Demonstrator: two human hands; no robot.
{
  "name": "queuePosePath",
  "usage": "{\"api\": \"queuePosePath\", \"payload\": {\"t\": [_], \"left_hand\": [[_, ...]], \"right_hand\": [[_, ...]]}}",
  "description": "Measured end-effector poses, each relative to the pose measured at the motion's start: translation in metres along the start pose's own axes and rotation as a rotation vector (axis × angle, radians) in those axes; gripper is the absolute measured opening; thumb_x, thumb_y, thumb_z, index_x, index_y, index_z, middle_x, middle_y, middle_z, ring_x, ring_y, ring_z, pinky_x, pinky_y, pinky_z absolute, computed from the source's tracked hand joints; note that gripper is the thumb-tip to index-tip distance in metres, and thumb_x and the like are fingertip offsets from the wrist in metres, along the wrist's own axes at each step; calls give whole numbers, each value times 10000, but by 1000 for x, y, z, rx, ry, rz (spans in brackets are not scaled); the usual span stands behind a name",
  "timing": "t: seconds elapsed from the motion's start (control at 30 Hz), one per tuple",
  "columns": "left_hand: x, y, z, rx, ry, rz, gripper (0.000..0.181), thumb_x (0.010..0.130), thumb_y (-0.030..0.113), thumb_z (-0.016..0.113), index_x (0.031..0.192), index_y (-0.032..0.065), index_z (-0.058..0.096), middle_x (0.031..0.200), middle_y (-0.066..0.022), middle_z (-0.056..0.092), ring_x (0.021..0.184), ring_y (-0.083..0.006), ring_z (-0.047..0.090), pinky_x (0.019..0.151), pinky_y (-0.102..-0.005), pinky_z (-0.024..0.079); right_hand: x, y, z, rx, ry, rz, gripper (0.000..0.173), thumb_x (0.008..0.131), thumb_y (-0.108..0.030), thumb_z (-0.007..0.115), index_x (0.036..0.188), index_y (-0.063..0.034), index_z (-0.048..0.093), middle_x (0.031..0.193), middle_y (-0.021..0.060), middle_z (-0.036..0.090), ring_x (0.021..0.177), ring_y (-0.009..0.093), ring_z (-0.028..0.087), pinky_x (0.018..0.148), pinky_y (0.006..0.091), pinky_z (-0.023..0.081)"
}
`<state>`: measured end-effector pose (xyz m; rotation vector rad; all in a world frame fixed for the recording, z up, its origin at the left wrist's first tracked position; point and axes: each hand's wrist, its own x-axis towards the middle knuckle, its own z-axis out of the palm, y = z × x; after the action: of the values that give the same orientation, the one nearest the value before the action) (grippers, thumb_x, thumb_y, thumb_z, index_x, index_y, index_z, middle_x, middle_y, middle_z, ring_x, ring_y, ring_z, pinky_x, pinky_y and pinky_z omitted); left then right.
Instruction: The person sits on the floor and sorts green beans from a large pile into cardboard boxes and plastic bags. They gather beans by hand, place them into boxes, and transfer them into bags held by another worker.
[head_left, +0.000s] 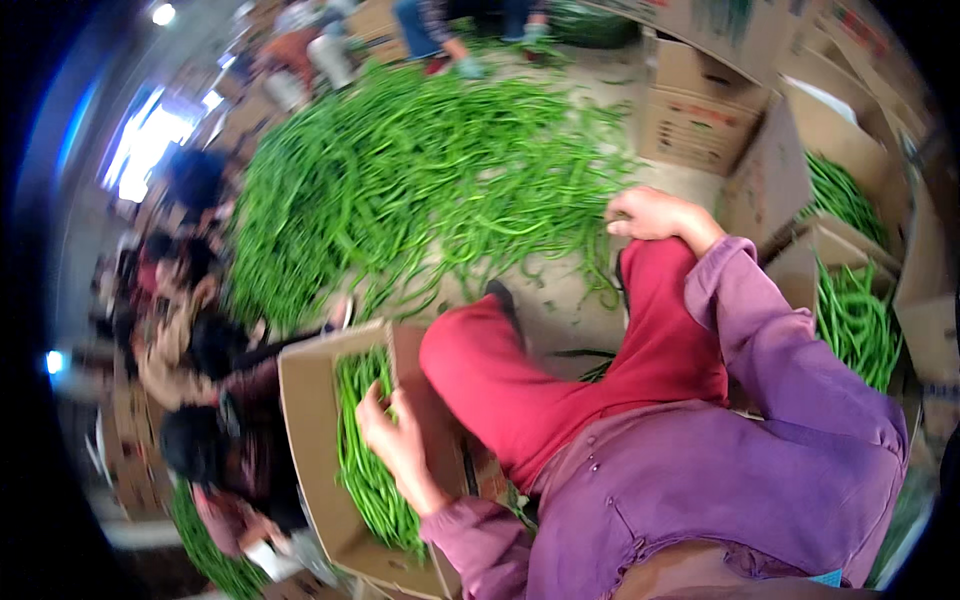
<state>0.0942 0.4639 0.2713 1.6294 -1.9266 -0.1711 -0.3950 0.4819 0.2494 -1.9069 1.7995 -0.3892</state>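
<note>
My left hand (393, 433) is over the cardboard box (306, 420) at my left side, its fingers apart and at the layer of long green pods (375, 480) inside. The pods look like slim peppers or beans; the picture does not settle which. My right hand (646, 213) lies above my right knee with its fingers curled inward. Whether anything sits in those fingers I cannot tell. Beyond my knees a broad heap of the same green pods (420, 180) spreads over the floor, its near edge close to my right hand.
Cardboard boxes with green pods (855, 322) stand at my right, near an upright carton (694, 112). Across the heap, a person's gloved hand (471, 67) reaches down. Several people (199, 442) sit close on the left, beside another pile of pods (206, 547).
</note>
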Motion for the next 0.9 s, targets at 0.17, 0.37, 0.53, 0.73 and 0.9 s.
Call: {"api": "queuePosePath", "payload": {"t": [0.17, 0.37, 0.53, 0.73, 0.9], "left_hand": [[46, 67, 20, -218, 76, 182, 235, 911, 57, 576, 1125, -40, 584, 993, -146, 599, 855, -241, 622, 770, -335, 510], [102, 161, 92, -130, -472, 558, 313, 846, 91, 643, 1136, -8, 583, 993, -181, 607, 891, -335, 603, 795, -414, 495], [97, 168, 174, 235, -987, 614, 253, 861, 226, 632, 1003, 19, 610, 958, -213, 615, 850, -387, 625, 751, -475, 513], [98, 188, 183, -111, -1287, 715, 391, 807, 244, 679, 1123, 39, 577, 953, -153, 620, 892, -338, 613, 754, -445, 487], [135, 189, 189, -130, -1238, 561, 423, 792, 205, 692, 1158, 36, 563, 993, -152, 601, 905, -334, 591, 769, -429, 471]], "right_hand": [[-38, 19, -11, 155, 65, 128, 290, 878, -252, 627, 1051, -21, 656, 940, 182, 682, 889, 334, 652, 803, 398, 506], [-38, 33, -11, 321, 55, 199, 265, 877, -207, 634, 1036, 5, 636, 924, 192, 659, 865, 333, 638, 782, 388, 501], [22, 11, -9, 243, -69, -30, 239, 881, -243, 607, 967, -20, 624, 909, 178, 621, 896, 364, 603, 787, 435, 481], [121, 36, 29, 487, -274, -197, 253, 883, -254, 586, 946, -13, 627, 870, 169, 629, 844, 347, 618, 752, 435, 485], [222, 82, 138, 293, -247, 42, 271, 853, -233, 589, 970, 3, 652, 951, 197, 644, 922, 376, 627, 794, 457, 493]]}}
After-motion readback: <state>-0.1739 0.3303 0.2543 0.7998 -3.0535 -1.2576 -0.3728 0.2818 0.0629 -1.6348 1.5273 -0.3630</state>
